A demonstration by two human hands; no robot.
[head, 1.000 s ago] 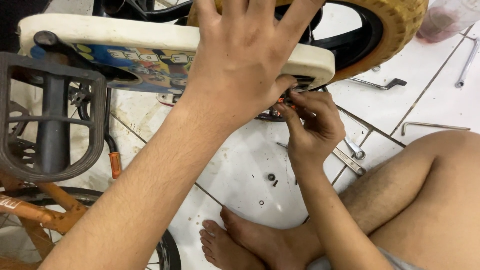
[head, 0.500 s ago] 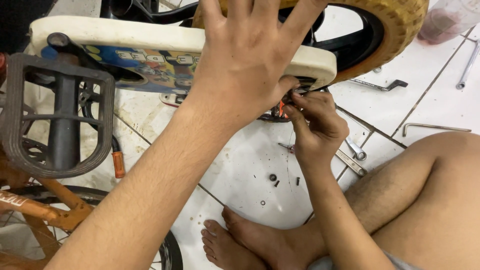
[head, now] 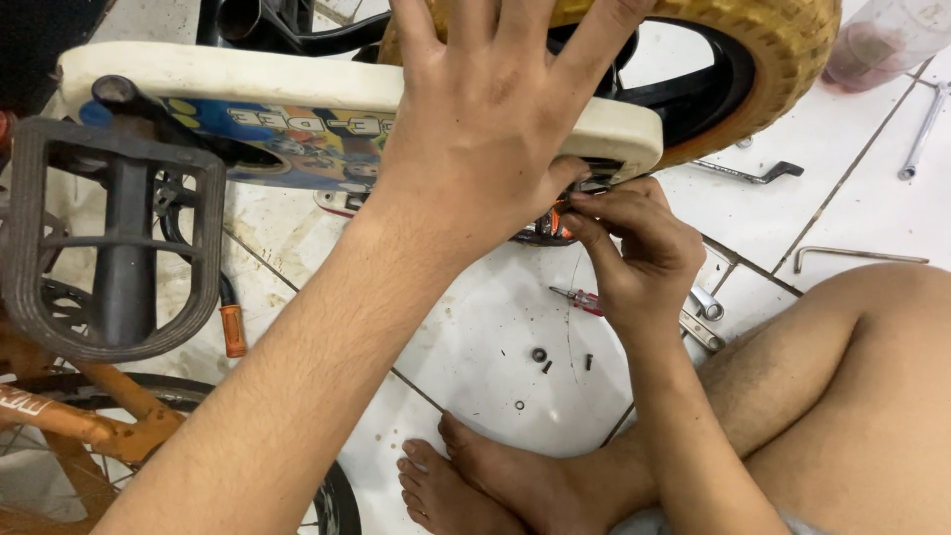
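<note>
Black plastic and grid-shaped, the bicycle pedal (head: 109, 238) stands at the far left on its crank, above a rusty orange bicycle frame (head: 69, 416) lying on the white tiled floor (head: 475, 327). Just right of the pedal runs the cream plastic chain guard (head: 248, 84) with a blue picture panel on its side. The left hand (head: 485, 129) lies spread and flat across this guard, fingers fanned open and gripping nothing, its thumb hooked down at the guard's right end; the pressing palm looks meant to steady the guard and the bike beneath it. Directly under that thumb the right hand (head: 634, 248) is pinched closed, fingertips bunched on a small orange-red part (head: 555, 220) at the wheel hub. What the part is cannot be told, as the fingers cover most of it. It sits touching both hands, tucked below the guard's end. Behind them curves the yellow rubber tyre (head: 783, 59) on its black rim. On the floor below the right hand lie a small red-handled screwdriver (head: 580, 299) and loose dark nuts and screws (head: 543, 357), near enough to reach. Farther right, a silver spanner (head: 701, 317) lies by the knee, and a bent metal hex key (head: 857, 256) is well apart.
</note>
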